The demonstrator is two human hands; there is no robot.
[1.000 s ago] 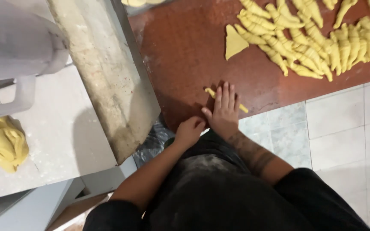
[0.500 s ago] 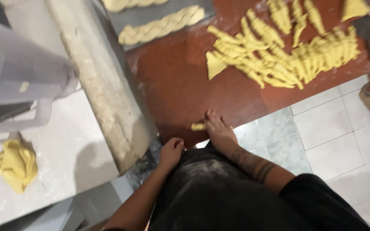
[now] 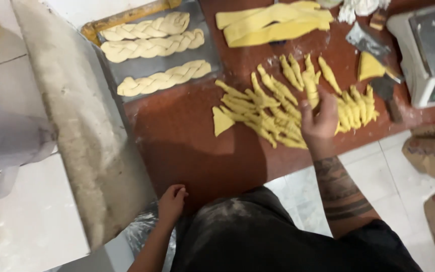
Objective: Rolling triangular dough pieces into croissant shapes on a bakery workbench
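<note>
My right hand reaches onto a pile of rolled yellow dough strips on the red-brown table. Its fingers are curled around one dough strip at the pile's far side. My left hand rests at the table's near edge with fingers curled and nothing in it. A small dough triangle lies at the left end of the pile. My dark, flour-dusted apron fills the bottom of the view.
A grey tray at the back holds three braided dough loaves. Flat dough sheets lie behind the pile. A scale, a scraper and a second triangle are at the right. Sacks stand on the tiled floor.
My right hand left the table's near edge, where it lay beside a small dough piece, and moved forward onto the pile. That piece is gone from the edge. The view tilted forward.
</note>
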